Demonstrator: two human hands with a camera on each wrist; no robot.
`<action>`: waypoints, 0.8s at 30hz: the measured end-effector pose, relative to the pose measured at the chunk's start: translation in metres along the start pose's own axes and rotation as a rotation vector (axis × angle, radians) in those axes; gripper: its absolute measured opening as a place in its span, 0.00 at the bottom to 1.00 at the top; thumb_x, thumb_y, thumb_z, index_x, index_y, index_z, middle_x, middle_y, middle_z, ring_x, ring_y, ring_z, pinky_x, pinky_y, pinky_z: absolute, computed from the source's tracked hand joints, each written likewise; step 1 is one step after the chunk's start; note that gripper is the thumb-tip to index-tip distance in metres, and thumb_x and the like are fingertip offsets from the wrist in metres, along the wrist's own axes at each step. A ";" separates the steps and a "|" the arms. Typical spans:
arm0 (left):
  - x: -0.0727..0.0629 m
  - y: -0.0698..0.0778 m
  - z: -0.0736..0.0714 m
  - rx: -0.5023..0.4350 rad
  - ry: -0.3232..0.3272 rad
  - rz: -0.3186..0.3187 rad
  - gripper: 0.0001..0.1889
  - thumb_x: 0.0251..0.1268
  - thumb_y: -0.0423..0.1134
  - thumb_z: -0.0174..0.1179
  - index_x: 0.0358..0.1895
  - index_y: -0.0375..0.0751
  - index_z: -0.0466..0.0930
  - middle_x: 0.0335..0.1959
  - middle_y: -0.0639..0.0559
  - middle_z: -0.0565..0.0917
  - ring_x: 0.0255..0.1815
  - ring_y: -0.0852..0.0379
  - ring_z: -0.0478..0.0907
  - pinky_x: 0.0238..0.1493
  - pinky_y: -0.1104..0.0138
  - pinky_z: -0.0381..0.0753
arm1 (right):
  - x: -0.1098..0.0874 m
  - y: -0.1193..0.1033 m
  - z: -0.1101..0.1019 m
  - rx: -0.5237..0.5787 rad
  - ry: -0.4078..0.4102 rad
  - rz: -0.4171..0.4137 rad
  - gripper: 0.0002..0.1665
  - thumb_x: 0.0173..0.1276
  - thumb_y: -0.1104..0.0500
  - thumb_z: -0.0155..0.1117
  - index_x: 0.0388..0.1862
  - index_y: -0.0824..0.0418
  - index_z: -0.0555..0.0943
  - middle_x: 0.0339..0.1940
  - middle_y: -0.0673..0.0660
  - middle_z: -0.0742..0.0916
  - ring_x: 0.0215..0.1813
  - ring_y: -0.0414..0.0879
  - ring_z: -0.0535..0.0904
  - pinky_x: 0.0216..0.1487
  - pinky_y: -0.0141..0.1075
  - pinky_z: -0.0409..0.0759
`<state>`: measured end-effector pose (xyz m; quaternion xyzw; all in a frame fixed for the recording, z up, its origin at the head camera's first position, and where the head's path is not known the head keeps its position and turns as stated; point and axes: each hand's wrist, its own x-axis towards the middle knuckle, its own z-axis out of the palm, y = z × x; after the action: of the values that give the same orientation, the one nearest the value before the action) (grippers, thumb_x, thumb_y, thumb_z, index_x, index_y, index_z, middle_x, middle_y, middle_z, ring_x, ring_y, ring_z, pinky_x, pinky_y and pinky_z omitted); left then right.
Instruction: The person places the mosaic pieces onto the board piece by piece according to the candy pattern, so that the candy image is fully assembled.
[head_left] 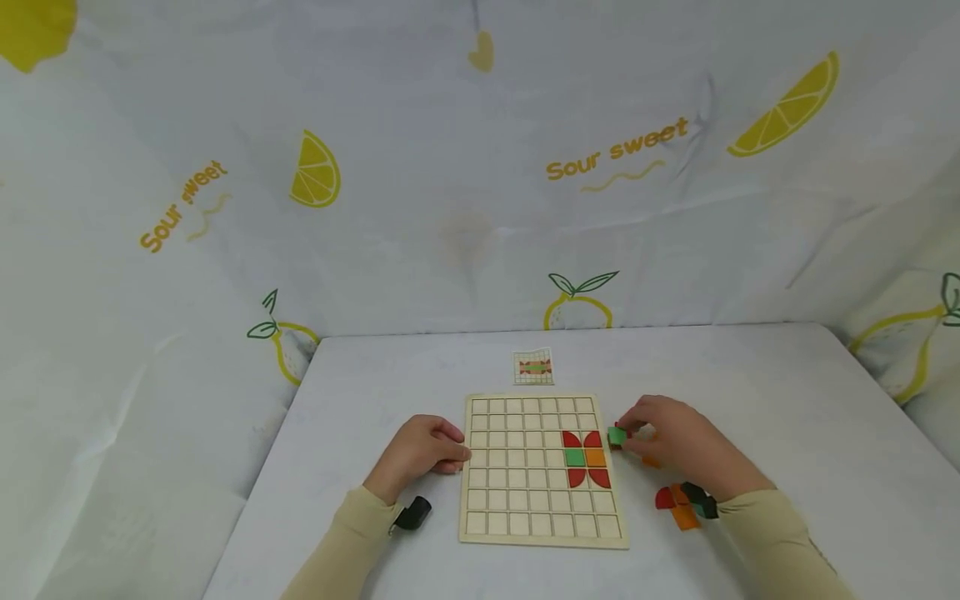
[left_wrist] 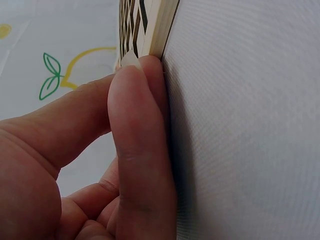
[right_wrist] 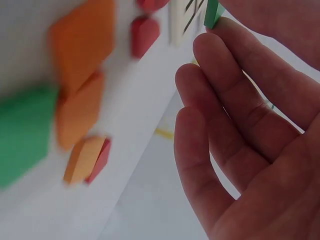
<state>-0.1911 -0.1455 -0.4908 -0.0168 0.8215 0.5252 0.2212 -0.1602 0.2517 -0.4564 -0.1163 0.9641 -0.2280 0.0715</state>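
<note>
A pale wooden grid board point(head_left: 517, 500) lies flat on the table. On its right side sit a green square tile point(head_left: 575, 457), an orange square tile point(head_left: 596, 457) and several red quarter-round tiles point(head_left: 577, 478). My left hand point(head_left: 422, 450) holds the board's left edge between thumb and finger; the left wrist view shows the fingertips at the board's rim point(left_wrist: 159, 30). Just off the board's right edge, my right hand point(head_left: 678, 437) pinches a green square tile point(right_wrist: 212, 12) between thumb and index finger. Its other fingers point(right_wrist: 192, 145) are loosely bent.
Loose orange tiles point(right_wrist: 82, 42) and red tiles point(right_wrist: 145, 36) lie near my right hand. Closer to me, a small pile holds orange tiles point(head_left: 685, 517) and a red tile point(head_left: 664, 497). A small pattern card point(head_left: 533, 367) lies beyond the board. Lemon-printed cloth point(head_left: 450, 208) hangs behind.
</note>
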 end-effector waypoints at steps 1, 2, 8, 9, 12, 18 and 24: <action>0.000 0.000 0.000 -0.003 -0.001 0.001 0.16 0.61 0.36 0.80 0.47 0.36 0.85 0.34 0.47 0.91 0.29 0.60 0.89 0.36 0.68 0.91 | 0.002 -0.005 0.002 -0.005 0.001 -0.016 0.11 0.67 0.55 0.81 0.46 0.52 0.91 0.40 0.44 0.87 0.44 0.42 0.80 0.47 0.39 0.85; 0.000 0.000 0.000 -0.004 -0.001 0.003 0.16 0.61 0.36 0.80 0.47 0.36 0.85 0.34 0.47 0.91 0.29 0.60 0.89 0.36 0.68 0.91 | 0.004 -0.010 0.005 -0.006 0.001 -0.033 0.10 0.67 0.55 0.81 0.46 0.52 0.91 0.39 0.43 0.86 0.43 0.42 0.79 0.46 0.38 0.84; 0.002 -0.002 -0.001 -0.007 -0.006 0.006 0.15 0.61 0.36 0.80 0.46 0.36 0.85 0.33 0.47 0.91 0.29 0.60 0.89 0.36 0.68 0.90 | 0.015 -0.036 0.019 -0.013 -0.002 -0.108 0.08 0.67 0.55 0.81 0.43 0.48 0.91 0.37 0.41 0.84 0.40 0.39 0.76 0.42 0.33 0.80; 0.002 -0.002 -0.001 -0.007 -0.005 0.006 0.15 0.61 0.36 0.80 0.46 0.36 0.85 0.33 0.47 0.91 0.29 0.60 0.89 0.36 0.68 0.90 | 0.016 -0.039 0.021 -0.014 -0.005 -0.109 0.08 0.67 0.54 0.81 0.43 0.48 0.91 0.37 0.41 0.84 0.40 0.38 0.77 0.43 0.33 0.81; 0.002 -0.002 -0.001 -0.005 -0.003 0.006 0.15 0.61 0.36 0.80 0.46 0.36 0.86 0.33 0.47 0.91 0.29 0.60 0.88 0.35 0.68 0.90 | 0.018 -0.047 0.027 -0.019 -0.021 -0.105 0.10 0.67 0.53 0.82 0.45 0.48 0.91 0.39 0.41 0.85 0.41 0.37 0.77 0.46 0.35 0.82; 0.002 -0.002 0.000 0.000 -0.001 0.006 0.15 0.61 0.36 0.80 0.47 0.37 0.86 0.33 0.47 0.91 0.29 0.60 0.89 0.36 0.68 0.91 | 0.017 -0.052 0.036 -0.034 -0.021 -0.128 0.10 0.67 0.52 0.82 0.45 0.47 0.91 0.40 0.39 0.84 0.44 0.37 0.78 0.51 0.38 0.85; 0.002 -0.002 0.000 0.010 0.011 0.002 0.15 0.61 0.37 0.80 0.47 0.37 0.86 0.34 0.47 0.91 0.29 0.59 0.89 0.35 0.67 0.91 | 0.019 -0.057 0.044 -0.084 -0.006 -0.182 0.08 0.67 0.53 0.82 0.42 0.46 0.91 0.41 0.38 0.84 0.45 0.35 0.78 0.51 0.37 0.86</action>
<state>-0.1922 -0.1463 -0.4930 -0.0180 0.8252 0.5213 0.2164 -0.1593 0.1792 -0.4708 -0.2068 0.9580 -0.1925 0.0483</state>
